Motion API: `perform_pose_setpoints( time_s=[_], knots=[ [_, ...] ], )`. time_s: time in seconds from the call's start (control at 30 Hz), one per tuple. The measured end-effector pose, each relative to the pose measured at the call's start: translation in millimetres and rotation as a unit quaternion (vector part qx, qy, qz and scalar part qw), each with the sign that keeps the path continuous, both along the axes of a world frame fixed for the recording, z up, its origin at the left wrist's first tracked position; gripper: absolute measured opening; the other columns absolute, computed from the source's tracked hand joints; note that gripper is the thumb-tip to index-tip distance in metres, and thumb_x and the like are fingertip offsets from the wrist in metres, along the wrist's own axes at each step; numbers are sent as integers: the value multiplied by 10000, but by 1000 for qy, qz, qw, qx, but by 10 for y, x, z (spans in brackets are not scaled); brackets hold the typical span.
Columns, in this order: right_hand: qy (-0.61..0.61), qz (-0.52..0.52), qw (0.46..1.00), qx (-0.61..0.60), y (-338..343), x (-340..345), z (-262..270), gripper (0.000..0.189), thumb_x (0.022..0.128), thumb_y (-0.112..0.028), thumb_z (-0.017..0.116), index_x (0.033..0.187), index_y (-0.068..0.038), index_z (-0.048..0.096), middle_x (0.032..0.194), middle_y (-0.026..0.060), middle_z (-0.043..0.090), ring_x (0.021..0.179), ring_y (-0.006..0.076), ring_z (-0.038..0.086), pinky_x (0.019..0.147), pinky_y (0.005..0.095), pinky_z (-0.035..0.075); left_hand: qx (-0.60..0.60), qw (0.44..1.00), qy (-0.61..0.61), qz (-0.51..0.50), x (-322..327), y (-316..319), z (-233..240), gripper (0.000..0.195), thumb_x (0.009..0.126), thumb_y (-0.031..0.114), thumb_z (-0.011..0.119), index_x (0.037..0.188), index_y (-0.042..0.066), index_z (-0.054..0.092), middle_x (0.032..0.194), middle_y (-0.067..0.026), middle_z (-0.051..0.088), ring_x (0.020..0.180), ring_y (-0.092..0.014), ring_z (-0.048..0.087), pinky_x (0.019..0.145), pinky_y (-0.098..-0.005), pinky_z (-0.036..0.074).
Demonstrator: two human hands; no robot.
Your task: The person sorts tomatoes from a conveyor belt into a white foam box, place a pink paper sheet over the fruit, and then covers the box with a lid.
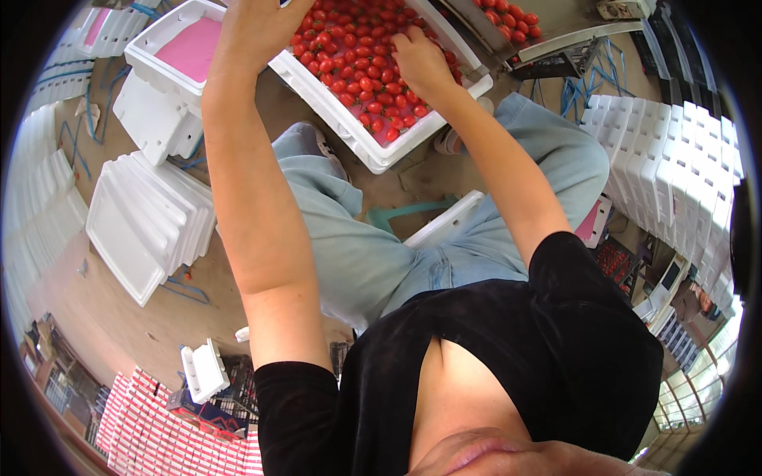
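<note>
A white foam box (381, 157) lined with pink sheet stands in front of my feet and holds a layer of small red tomatoes (363, 83), some with green stem ends. My right hand (419, 62) rests among the tomatoes near the box's right side, fingers curled down; whether a tomato is between them I cannot tell. Above the box's left edge is my left hand (262, 27), partly cut off by the top of the picture, so its fingertips are hidden.
At left, a white foam box with a pink liner (193, 47) sits beside stacked foam lids (149, 220). More tomatoes (511, 21) lie beyond a metal edge at upper right. Tall stacks of white foam boxes (661, 160) stand at right. Blue straps (601, 77) lie on the floor.
</note>
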State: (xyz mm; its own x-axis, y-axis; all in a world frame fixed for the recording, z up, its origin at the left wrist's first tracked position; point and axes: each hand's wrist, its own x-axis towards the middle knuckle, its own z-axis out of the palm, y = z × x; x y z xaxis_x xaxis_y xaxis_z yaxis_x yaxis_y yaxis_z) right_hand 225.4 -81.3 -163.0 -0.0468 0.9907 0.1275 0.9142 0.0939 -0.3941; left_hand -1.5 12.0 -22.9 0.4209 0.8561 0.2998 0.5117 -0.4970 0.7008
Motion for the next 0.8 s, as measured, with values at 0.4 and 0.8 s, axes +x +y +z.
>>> perform_pose_setpoints(
  time_s=[0.4,0.8],
  knots=[
    [854,-130,451,-226,-33,-28,391,150,953,-164,587,1027,-34,593,823,58,594,799,209,584,718,327,497,-23,997,28,64,-29,62,67,337,902,234,667,1207,93,640,1008,-59,708,962,-185,662,854,-328,505],
    [14,113,993,27,615,-616,-179,384,906,-89,487,1273,-169,569,1473,86,400,1405,451,254,1118,593,282,-35,998,32,37,-26,123,42,325,897,226,665,1189,86,649,991,-72,706,972,-203,665,857,-339,504]
  ],
)
